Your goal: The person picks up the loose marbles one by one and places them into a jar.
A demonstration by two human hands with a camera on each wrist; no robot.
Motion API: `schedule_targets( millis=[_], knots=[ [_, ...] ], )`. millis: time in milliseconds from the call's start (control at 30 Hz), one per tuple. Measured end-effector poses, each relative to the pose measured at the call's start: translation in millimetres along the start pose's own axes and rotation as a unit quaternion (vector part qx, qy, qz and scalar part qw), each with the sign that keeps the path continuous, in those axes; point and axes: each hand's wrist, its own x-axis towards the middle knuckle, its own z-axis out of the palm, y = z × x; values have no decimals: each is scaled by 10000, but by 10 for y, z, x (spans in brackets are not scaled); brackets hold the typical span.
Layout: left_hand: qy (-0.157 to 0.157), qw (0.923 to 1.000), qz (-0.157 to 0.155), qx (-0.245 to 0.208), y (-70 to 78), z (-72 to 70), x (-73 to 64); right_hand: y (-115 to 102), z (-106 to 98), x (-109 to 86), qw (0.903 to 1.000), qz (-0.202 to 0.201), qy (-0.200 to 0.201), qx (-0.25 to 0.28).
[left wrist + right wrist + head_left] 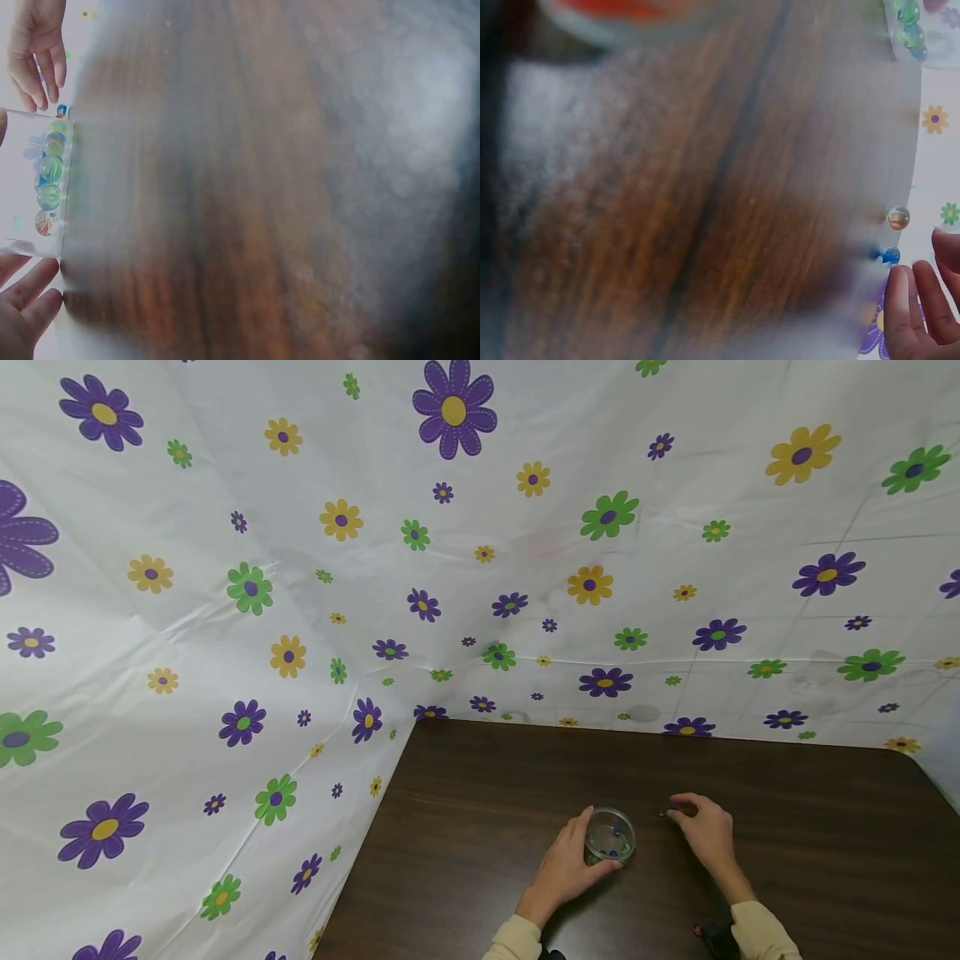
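My left hand (566,864) holds a clear round container (609,837) on the dark table, thumb on its near side and fingers along its left. Several glass marbles (51,166) in green, blue and orange swirls lie at its bottom in the left wrist view. To the right, my right hand (705,831) is low over the tabletop with thumb and fingers apart. By its fingertips in the right wrist view sit a clear-and-orange marble (898,218) and a blue marble (890,255). The blue one is closest to the fingers; whether they touch it is hard to tell.
A white sheet (480,635) printed with purple, yellow and green flowers hangs behind and to the left of the brown table (465,793). A blurred round rim with something red (622,9) crosses the upper left of the right wrist view.
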Motion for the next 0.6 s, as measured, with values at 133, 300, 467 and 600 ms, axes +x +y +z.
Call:
schedule_targets(
  millis=[133, 300, 467, 600],
  knots=[
    [-24, 10000, -32, -20, 3, 3, 2, 29, 7, 22, 10000, 42, -74, -25],
    [-32, 10000, -52, -22, -2, 4, 2, 48, 8, 25, 9999, 81, -132, -61],
    [-44, 10000, -9, -2, -4, 3, -3, 54, 8, 20, 9998, 101, -155, 15],
    [-23, 10000, 20, 3, -12, 6, -1, 54, 7, 31, 9998, 67, -209, 1]
  ],
)
